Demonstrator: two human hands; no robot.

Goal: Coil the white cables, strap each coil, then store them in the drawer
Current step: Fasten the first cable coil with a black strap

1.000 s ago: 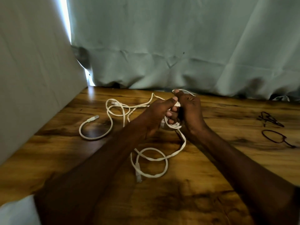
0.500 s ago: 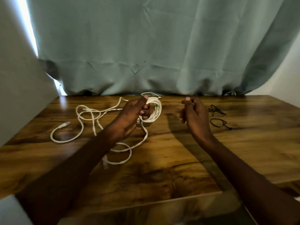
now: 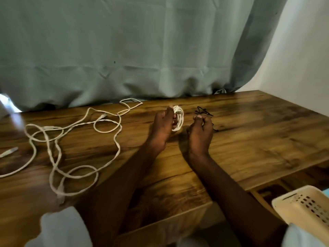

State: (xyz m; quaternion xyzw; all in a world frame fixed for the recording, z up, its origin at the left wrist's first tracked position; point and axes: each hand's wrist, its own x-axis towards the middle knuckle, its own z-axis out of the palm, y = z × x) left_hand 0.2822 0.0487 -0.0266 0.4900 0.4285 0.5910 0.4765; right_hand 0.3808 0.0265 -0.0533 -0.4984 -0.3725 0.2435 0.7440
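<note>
Left hand (image 3: 162, 128), centre of frame: grip clenched round a small white coil (image 3: 178, 120), thumb up along its near side, fingers curled through the loops. Coil held upright, just above the counter (image 3: 249, 132).

Right hand (image 3: 200, 135), just right of the left hand: fingers curled, thumb tip against forefinger. It sits on top of the black straps (image 3: 204, 111), and thin black strands show at its far and right edges. Cannot tell whether the grip has one pinched or is merely closed over them. One tangle of straps lies on the counter just beyond the fingertips.

Hands close together, not touching. Both forearms run in from the lower edge of the frame.

Loose white cable (image 3: 74, 143), left half of frame: sprawls over the counter in several overlapping loops, one loop reaching up to the curtain hem near upper centre. A connector end lies at the lower left, by the near counter edge. A second plug end (image 3: 8, 152) shows at the far left edge; blurred.

Grey-green curtain (image 3: 142, 50) fills the upper frame, its hem resting on the counter's back edge. Pale wall (image 3: 302, 50) at upper right.

Lower right corner: cream perforated plastic basket (image 3: 302, 207), below counter level. Counter front edge at lower centre; detail beneath it is too dark to read.
</note>
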